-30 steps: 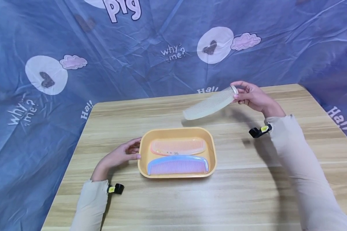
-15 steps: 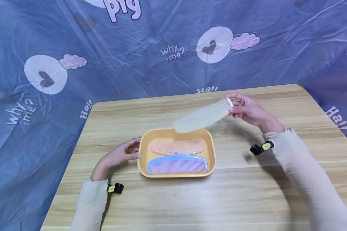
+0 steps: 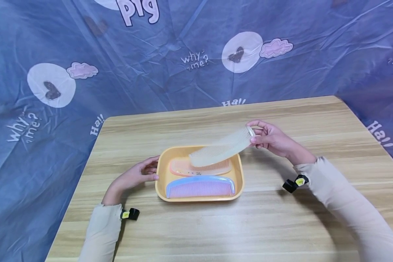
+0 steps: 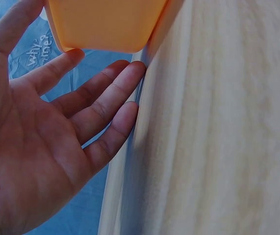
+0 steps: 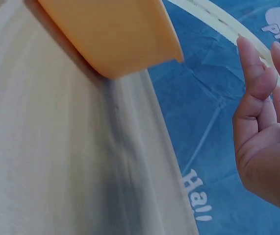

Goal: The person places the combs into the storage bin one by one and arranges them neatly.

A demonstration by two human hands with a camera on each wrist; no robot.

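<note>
My right hand (image 3: 270, 140) pinches one end of a pale, cream-white comb (image 3: 221, 150). The comb slants down to the left over the back of a yellow-orange plastic tray (image 3: 199, 199), its far end overlapping a pink comb (image 3: 180, 169) in the head view. Nearer the front of the tray lies a blue and purple comb (image 3: 201, 187), teeth towards me. At the tray's left end is my left hand (image 3: 135, 176), fingers loosely extended. In the left wrist view, fingertips (image 4: 76, 55) meet the tray wall (image 4: 105, 24).
The tray stands on a wood-grain table (image 3: 209, 233). Behind it hangs a blue cloth (image 3: 157, 72) with printed clouds and words. A black device is strapped at each wrist, the right one (image 3: 291, 185) low over the table.
My right hand has moved left and towards me, bringing the cream-white comb from behind the tray to over its back part. The left hand and the tray have stayed in place.
</note>
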